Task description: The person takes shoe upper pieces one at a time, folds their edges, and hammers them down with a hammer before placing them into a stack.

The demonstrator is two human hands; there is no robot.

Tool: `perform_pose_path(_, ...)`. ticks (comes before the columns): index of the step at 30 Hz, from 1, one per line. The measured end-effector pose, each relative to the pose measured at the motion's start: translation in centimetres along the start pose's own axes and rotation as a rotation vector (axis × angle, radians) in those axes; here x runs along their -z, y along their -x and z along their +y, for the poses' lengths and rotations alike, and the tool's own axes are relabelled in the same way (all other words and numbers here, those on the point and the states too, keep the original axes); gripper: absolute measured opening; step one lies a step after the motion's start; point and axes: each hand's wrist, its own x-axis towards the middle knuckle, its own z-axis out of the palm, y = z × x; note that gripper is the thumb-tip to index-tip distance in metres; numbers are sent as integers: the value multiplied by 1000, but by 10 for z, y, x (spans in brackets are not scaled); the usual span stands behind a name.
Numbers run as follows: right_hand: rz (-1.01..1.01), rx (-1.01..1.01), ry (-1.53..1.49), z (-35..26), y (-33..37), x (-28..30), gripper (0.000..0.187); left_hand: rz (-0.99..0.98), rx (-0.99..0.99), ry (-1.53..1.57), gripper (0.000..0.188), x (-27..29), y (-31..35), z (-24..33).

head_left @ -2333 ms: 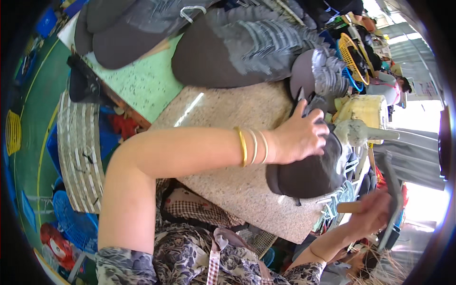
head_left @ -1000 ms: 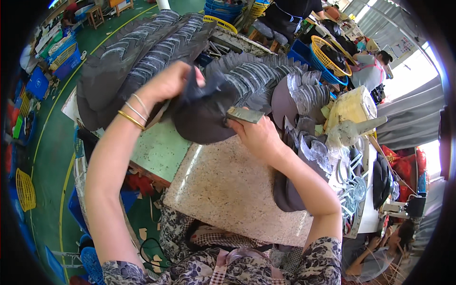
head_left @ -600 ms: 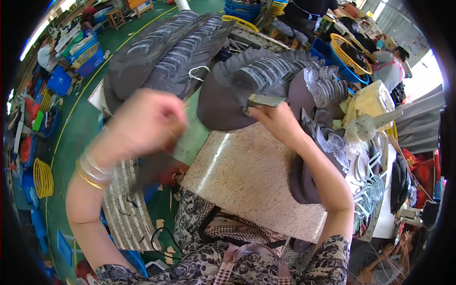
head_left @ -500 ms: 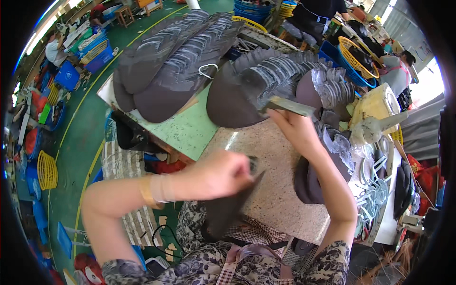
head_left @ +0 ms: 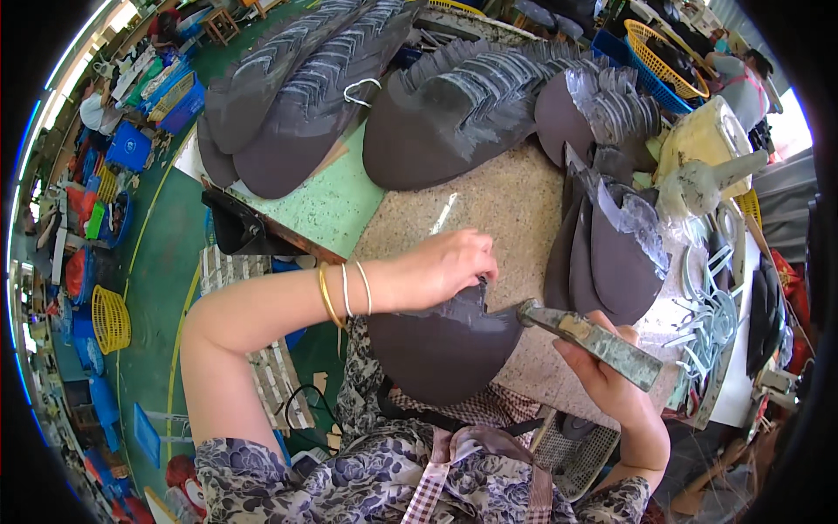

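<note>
My left hand (head_left: pixel 454 266), closed, pinches the upper edge of a dark, rounded flat piece (head_left: pixel 445 354) that looks like a shoe upper. The piece hangs over the near edge of the speckled worktop (head_left: pixel 515 196), its top edge smeared with whitish glue. In my right hand (head_left: pixel 602 371) is a hammer with a worn metal head (head_left: pixel 602 336). The rounded end of the head is beside the piece's right edge; whether they touch I cannot tell. The hammer's handle is mostly hidden by my hand. Similar pieces (head_left: pixel 620 253) stand in a small stack to the right.
Fanned rows of dark pieces (head_left: pixel 463 113) with glue-streaked edges cover the far side. At right stand a yellowish pot (head_left: pixel 711 140) and a glue-coated brush (head_left: pixel 698 188), near pale strap-like parts (head_left: pixel 703 323). Behind is a yellow basket (head_left: pixel 659 57); another person (head_left: pixel 738 87) sits beyond.
My right hand has brought the hammer down and nearer, from the far stack to beside the held piece. My left hand has moved right and up; the piece now spreads flat below it.
</note>
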Motion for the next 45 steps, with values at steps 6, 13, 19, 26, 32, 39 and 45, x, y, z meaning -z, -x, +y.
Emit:
perform_pose_path(6, -108, -41, -199, 0, 18, -9, 15, -457, 131, 873, 13, 22, -18, 4)
perform_pose_path(13, -265, 95, -145, 19, 10, -46, 28, -146, -11, 310, 21, -2, -6, -2)
perform_pose_path(19, -253, -7, -150, 28, 12, -48, 28, -132, -23, 333, 23, -1, -6, -6)
perform_pose_path(26, -145, -223, -191, 18, 0, -31, 22, -42, -254, 140, 24, -7, 4, -10)
perform_pose_path(32, -216, -134, -48, 29, -2, -42, 24, 24, -356, 51, 23, -11, 2, -7)
perform_pose_path(39, -301, -212, -69, 21, -12, -36, 24, 22, -104, 216, 22, -9, 12, -6)
perform_pose_path(45, -372, -197, 93, 15, -24, -35, 24, 112, -121, 67, 24, -9, 14, 3)
